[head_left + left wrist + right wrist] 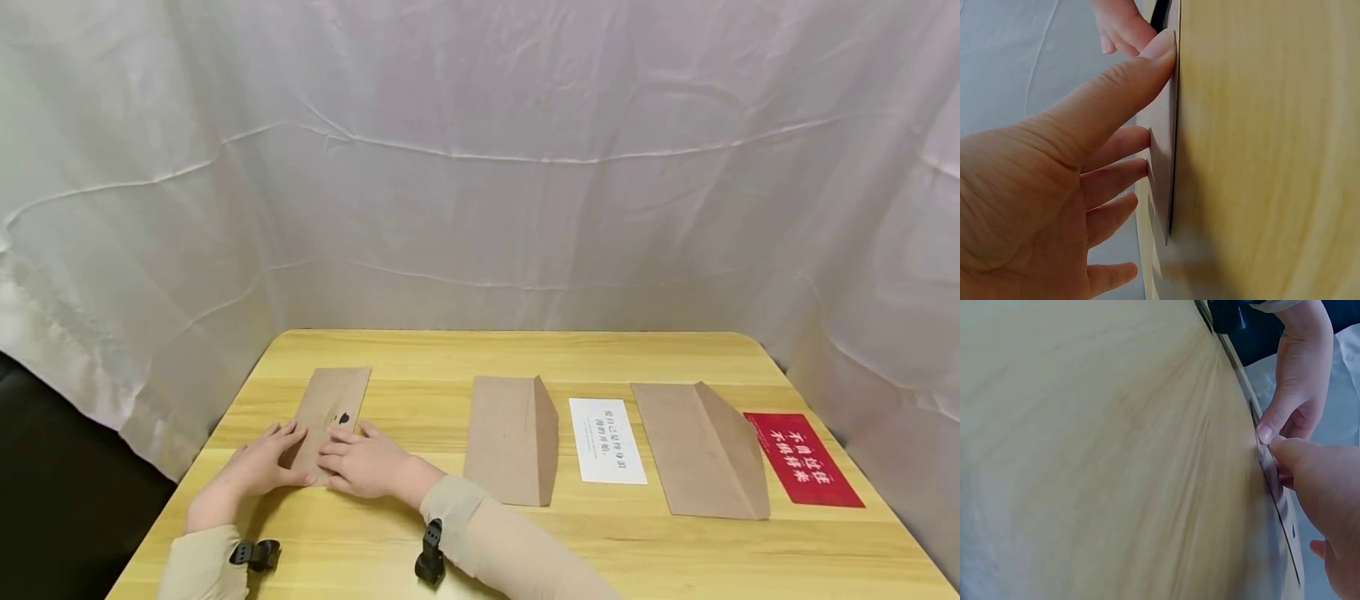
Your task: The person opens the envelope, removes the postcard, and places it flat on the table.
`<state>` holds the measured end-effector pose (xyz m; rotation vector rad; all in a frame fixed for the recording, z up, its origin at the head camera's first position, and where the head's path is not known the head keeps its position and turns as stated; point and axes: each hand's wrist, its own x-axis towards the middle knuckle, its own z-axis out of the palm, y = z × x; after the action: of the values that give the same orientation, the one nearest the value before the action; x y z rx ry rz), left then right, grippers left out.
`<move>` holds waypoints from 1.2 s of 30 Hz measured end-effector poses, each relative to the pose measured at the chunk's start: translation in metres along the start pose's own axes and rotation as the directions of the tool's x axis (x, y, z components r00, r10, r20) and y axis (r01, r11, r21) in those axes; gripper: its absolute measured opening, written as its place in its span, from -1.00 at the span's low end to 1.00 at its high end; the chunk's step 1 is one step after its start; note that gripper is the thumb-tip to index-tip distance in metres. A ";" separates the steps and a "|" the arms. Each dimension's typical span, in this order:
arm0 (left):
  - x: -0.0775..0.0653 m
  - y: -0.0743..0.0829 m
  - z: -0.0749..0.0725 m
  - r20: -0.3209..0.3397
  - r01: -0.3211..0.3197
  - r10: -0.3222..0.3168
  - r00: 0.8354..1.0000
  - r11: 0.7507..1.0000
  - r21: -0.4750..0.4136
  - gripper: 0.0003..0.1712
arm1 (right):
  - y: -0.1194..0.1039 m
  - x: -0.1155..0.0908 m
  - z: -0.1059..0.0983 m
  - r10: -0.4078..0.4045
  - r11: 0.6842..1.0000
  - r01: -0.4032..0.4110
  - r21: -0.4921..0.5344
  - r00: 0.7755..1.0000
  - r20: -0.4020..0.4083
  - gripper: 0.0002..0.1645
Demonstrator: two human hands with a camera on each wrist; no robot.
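A closed brown paper envelope (335,385) with a small dark mark lies flat at the table's left side. My left hand (258,463) is at its near left part, fingers spread and thumb tip on the paper near the lower edge. In the left wrist view, that thumb (1110,87) presses on the envelope (1163,156), and the other fingers reach towards its far side. My right hand (367,463) lies over the envelope's right side with fingertips on it. In the right wrist view, the right thumb (1294,450) is close to the left thumb (1266,432).
Two brown envelopes with flaps raised lie further right, one mid-table (501,442) and one (686,450) beyond it. Between them is a white printed card (606,442). A red printed card (808,462) lies at the far right. Pale curtains (480,208) hang behind the table.
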<state>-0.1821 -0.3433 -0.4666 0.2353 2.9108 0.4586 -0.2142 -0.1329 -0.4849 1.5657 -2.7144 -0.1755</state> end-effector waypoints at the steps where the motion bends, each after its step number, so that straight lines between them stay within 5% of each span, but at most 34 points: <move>1: 0.000 0.000 0.000 -0.001 0.001 -0.001 1.000 1.000 0.000 0.12 | 0.000 0.000 -0.001 -0.001 1.000 0.001 -0.004 1.000 -0.008 -0.41; 13: 0.000 -0.001 0.002 -0.013 -0.001 0.001 1.000 1.000 -0.021 0.13 | -0.004 -0.009 -0.006 0.042 0.997 -0.046 -0.068 0.997 -0.067 -0.42; 23: -0.002 0.001 0.000 -0.014 -0.002 0.001 1.000 0.999 -0.034 0.12 | -0.017 -0.029 -0.009 0.179 0.971 -0.195 -0.142 0.977 -0.120 -0.42; 36: -0.001 -0.001 0.001 -0.017 -0.011 0.011 1.000 0.999 -0.046 0.14 | -0.014 -0.041 0.000 0.292 0.951 -0.297 -0.085 0.954 -0.069 -0.45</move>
<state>-0.1808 -0.3441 -0.4679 0.2422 2.9126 0.5312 -0.1817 -0.1046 -0.4837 1.1065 -2.8058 -0.2478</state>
